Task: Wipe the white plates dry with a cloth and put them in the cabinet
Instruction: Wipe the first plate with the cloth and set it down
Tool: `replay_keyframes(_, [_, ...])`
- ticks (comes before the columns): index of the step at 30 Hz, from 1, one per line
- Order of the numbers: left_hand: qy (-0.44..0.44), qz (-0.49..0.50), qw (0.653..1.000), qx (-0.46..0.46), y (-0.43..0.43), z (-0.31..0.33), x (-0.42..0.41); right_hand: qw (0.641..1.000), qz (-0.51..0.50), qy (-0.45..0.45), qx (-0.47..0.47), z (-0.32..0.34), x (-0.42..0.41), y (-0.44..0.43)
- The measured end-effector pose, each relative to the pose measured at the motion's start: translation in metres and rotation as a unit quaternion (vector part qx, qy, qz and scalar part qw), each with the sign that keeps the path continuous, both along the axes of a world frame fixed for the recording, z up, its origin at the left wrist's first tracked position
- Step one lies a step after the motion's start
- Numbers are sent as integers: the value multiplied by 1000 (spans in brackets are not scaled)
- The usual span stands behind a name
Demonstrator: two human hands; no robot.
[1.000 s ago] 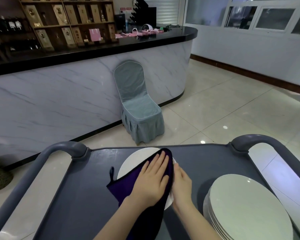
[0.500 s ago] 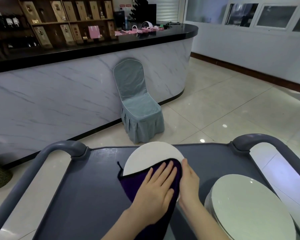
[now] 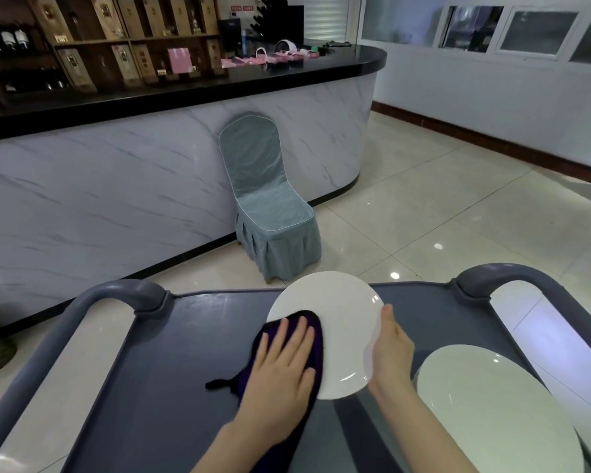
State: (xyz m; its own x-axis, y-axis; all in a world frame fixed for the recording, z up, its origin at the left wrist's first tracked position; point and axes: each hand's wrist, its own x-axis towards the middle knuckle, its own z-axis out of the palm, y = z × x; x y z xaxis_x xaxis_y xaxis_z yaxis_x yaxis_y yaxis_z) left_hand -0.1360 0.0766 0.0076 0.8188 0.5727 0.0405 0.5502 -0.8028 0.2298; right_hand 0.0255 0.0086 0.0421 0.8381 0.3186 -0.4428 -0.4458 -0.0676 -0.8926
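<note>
Cloth had slid toward the plate's lower left since a second before, leaving most of its face bare. The left hand lay flat on the cloth, fingers spread; the right hand gripped the plate's right rim, holding it tilted over the cart, beside the stack.

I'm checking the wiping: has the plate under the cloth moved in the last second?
Yes. The plate has shifted right, away from the cart's left handle toward the plate stack, its far edge now past the cart's far rim.
</note>
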Motion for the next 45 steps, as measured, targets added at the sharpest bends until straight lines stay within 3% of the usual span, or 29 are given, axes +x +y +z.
replay_keyframes(4, [-39, -77, 996, -4, -18, 1, 24, 999, 48, 0, 3, -15, -31, 2])
replay_keyframes(8, [-53, -27, 998, 0, 21, -1, 33, 996, 86, 4, 4, -18, -40, 3])
replay_keyframes(12, [-22, 37, 999, 15, 41, -2, 18, 998, 60, -31, -19, -5, -19, 2])
replay_keyframes(17, [-6, -8, 1000, -29, 0, -5, 4, 1000, -1, 0, -1, 2, 8, 0])
replay_keyframes(22, [-55, -72, 996, 17, -17, 3, 33, 998, 53, 15, 5, -12, -22, 2])
replay_keyframes(26, [-51, -29, 998, 12, 23, 0, 40, 996, 91, 23, -4, -15, -33, 1])
replay_keyframes(30, [-15, 29, 999, 23, 46, -4, 22, 997, 60, 2, -42, -6, -14, 1])
replay_keyframes(36, [-11, -1, 1000, -21, -1, -10, 8, 1000, 22, 8, -1, 0, 5, 3])
replay_keyframes(40, [-42, -39, 998, -8, -12, -9, 26, 998, 59, 27, -3, -10, -23, 3])
replay_keyframes(45, [-77, 1, 997, -1, 28, 0, 33, 991, 130, 29, 16, -18, -39, 1])
